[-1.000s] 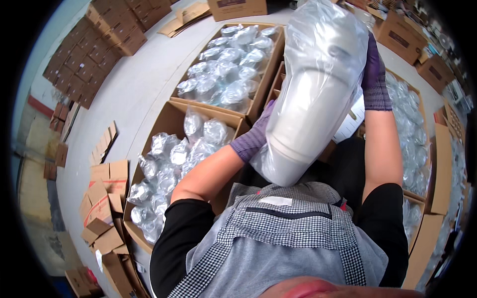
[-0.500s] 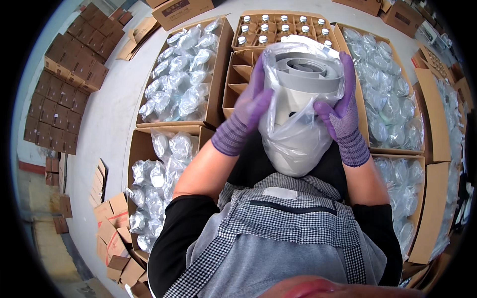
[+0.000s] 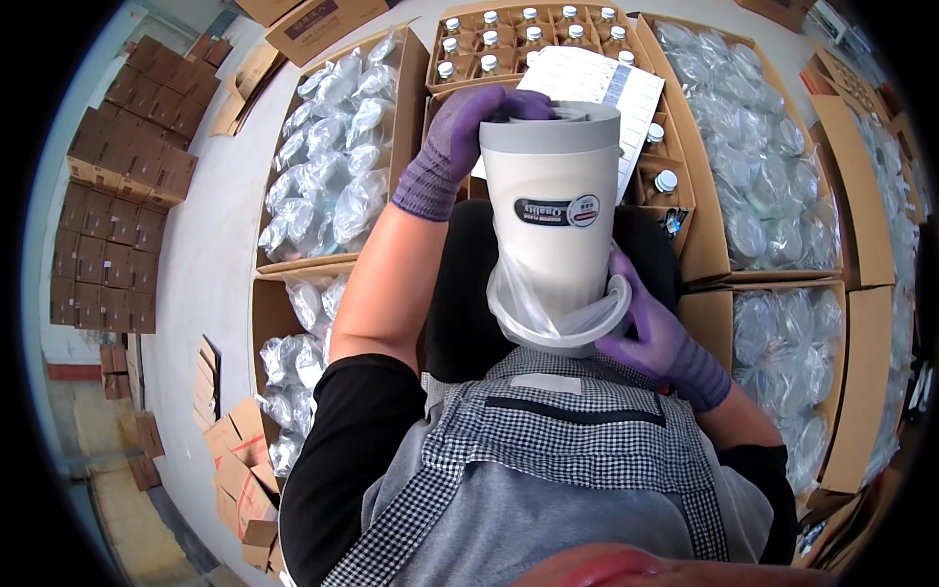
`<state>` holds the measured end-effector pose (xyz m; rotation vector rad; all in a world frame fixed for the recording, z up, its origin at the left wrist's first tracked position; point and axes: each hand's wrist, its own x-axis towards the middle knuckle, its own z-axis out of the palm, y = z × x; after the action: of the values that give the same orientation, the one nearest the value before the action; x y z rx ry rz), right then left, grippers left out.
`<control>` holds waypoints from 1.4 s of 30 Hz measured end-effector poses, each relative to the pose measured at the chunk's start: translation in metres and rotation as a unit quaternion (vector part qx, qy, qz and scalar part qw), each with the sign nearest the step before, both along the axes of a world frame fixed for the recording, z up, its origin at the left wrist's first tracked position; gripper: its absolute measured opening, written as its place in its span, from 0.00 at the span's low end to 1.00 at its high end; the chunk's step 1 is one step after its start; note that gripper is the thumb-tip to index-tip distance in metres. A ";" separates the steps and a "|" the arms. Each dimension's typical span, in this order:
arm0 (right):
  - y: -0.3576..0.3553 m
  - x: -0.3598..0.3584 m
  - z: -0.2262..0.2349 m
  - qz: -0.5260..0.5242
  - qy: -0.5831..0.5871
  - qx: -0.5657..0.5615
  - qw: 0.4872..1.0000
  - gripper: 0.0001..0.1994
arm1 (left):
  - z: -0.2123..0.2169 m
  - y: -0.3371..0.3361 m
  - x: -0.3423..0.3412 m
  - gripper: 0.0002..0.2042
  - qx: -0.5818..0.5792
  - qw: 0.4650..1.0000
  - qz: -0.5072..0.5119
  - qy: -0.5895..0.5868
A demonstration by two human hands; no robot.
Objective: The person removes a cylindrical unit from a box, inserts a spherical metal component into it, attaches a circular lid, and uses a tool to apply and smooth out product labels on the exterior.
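A cream-white thermos jug (image 3: 553, 210) with a grey base is held upside down over my lap, its label inverted. My left hand (image 3: 479, 122), in a purple knit glove, is closed over the upturned base rim. At the lower end, my right hand (image 3: 650, 328) grips around the curved handle (image 3: 618, 308); some of its fingers are hidden behind the jug. Clear plastic bag (image 3: 523, 293) is bunched around the jug's lower part. Behind the jug, a white printed sheet (image 3: 636, 103) lies on a divided carton (image 3: 675, 220).
Capped glass bottles (image 3: 533, 39) stand in the divided carton ahead. Open cartons of plastic-wrapped items flank me on the left (image 3: 352, 127) and right (image 3: 748, 166). Stacked brown boxes (image 3: 122, 147) line the left wall. Flattened cardboard (image 3: 240, 460) lies on the floor at lower left.
The bag has come down off the base and upper body, baring the label. My left hand has moved onto the base; my right has dropped to the handle end.
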<state>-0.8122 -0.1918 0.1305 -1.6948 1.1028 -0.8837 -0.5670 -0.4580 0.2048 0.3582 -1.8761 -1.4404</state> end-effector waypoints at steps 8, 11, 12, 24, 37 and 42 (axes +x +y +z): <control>-0.096 -0.002 0.116 -0.104 0.145 -0.287 0.941 0.24 | -0.045 0.007 -0.018 0.22 -0.099 0.994 0.048 -0.019; -0.155 -0.006 0.095 -0.029 0.179 -0.337 0.924 0.26 | 0.007 0.048 -0.024 0.17 -0.220 0.962 0.132 -0.096; -0.181 -0.014 0.068 -0.012 -0.033 -0.245 0.969 0.30 | 0.026 0.069 -0.032 0.15 -0.267 0.939 0.175 -0.128; -0.202 -0.030 0.058 -0.020 -0.079 -0.154 0.985 0.50 | 0.024 0.050 -0.007 0.38 -0.242 0.958 -0.097 0.117; -0.160 -0.035 0.052 -0.020 -0.172 -0.207 0.963 0.68 | 0.071 0.065 0.004 0.20 -0.261 0.900 -0.273 0.218; -0.150 -0.034 0.085 0.050 -0.212 -0.218 0.951 0.62 | 0.073 0.073 0.013 0.54 -0.309 0.950 -0.036 0.023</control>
<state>-0.8458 -0.3414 0.2152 -1.7707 0.5507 -1.4236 -0.5537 -0.3848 0.2779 -0.0508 -2.1978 -0.8223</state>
